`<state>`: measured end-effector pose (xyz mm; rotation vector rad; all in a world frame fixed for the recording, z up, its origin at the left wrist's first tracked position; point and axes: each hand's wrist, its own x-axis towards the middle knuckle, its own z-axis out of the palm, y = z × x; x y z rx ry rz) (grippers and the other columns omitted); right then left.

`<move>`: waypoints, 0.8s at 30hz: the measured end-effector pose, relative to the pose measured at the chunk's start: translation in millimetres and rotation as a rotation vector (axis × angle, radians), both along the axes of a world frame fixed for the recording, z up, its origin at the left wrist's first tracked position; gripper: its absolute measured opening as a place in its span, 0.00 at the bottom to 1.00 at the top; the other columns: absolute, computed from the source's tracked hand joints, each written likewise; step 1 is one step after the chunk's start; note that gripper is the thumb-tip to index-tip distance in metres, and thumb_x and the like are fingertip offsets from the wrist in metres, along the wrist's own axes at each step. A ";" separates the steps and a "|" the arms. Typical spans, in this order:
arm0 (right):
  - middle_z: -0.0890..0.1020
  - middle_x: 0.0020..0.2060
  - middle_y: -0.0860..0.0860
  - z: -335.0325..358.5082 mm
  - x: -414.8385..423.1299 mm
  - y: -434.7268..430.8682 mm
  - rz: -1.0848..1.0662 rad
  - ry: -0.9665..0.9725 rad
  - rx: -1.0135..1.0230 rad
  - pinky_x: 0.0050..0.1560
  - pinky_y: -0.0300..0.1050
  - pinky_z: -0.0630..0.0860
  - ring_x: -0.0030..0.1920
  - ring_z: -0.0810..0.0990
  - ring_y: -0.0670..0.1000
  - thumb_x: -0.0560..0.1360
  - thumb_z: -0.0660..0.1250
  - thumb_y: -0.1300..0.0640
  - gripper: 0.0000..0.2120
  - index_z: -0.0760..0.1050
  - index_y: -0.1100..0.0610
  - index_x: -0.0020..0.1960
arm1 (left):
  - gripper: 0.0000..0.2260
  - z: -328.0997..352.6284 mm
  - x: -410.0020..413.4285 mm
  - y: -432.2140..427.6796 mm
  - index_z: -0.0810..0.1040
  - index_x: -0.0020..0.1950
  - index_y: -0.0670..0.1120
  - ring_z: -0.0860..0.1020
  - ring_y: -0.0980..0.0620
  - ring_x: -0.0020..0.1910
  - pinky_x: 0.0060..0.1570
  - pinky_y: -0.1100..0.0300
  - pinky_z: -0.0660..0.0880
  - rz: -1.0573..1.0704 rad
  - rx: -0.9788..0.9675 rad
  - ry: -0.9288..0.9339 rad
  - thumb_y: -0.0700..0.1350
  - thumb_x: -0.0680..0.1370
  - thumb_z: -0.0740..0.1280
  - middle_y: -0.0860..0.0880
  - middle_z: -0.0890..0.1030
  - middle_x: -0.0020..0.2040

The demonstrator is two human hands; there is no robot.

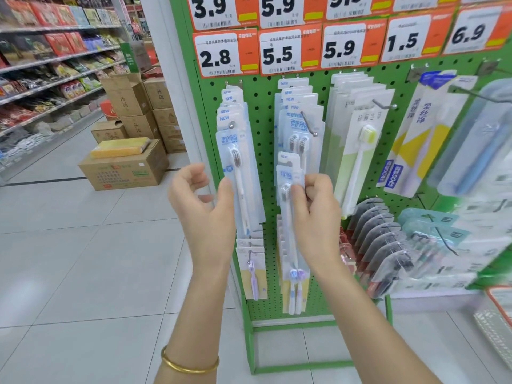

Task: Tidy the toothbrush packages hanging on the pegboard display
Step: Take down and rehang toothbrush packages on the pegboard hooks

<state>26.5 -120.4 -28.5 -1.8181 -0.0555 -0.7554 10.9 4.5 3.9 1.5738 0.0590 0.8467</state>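
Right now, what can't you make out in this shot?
Head view only:
- top price tags: cut off by the top edge.
- right-side packs: blurred, print unreadable.
- held pack: lower part hidden behind right hand.
- left hand: thumb contact with left pack unclear.
- tag barcodes: too small.

Price tags (219, 55) above toothbrush packages (238, 151) on the pegboard (266, 120), cardboard boxes (124, 167) on the floor (83, 259) to its left

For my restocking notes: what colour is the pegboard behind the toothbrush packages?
The pegboard is green with small dark holes, clearest in the head view.
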 end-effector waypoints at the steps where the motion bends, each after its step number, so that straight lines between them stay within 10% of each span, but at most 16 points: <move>1: 0.69 0.30 0.45 -3.0 -4.8 -5.8 0.011 0.025 0.022 0.33 0.36 0.64 0.30 0.67 0.43 0.80 0.60 0.59 0.04 0.67 0.54 0.46 | 0.16 -5.7 -6.0 -6.3 0.68 0.53 0.58 0.72 0.58 0.53 0.51 0.63 0.71 0.019 -0.003 -0.033 0.38 0.75 0.67 0.52 0.72 0.54; 12: 0.82 0.38 0.45 -50.8 -50.5 -58.5 0.106 0.236 0.320 0.44 0.41 0.74 0.39 0.78 0.44 0.74 0.67 0.63 0.06 0.78 0.54 0.43 | 0.05 -82.7 -41.9 -84.1 0.71 0.51 0.56 0.74 0.68 0.43 0.44 0.72 0.69 -0.596 0.091 0.369 0.46 0.80 0.64 0.58 0.76 0.47; 24: 0.67 0.29 0.47 -98.2 -84.9 -91.0 0.164 0.479 0.246 0.35 0.39 0.64 0.32 0.65 0.44 0.80 0.61 0.56 0.17 0.66 0.61 0.34 | 0.08 -103.2 -38.5 -112.8 0.69 0.42 0.50 0.66 0.63 0.28 0.30 0.68 0.64 -0.542 -0.107 0.564 0.49 0.80 0.63 0.56 0.66 0.33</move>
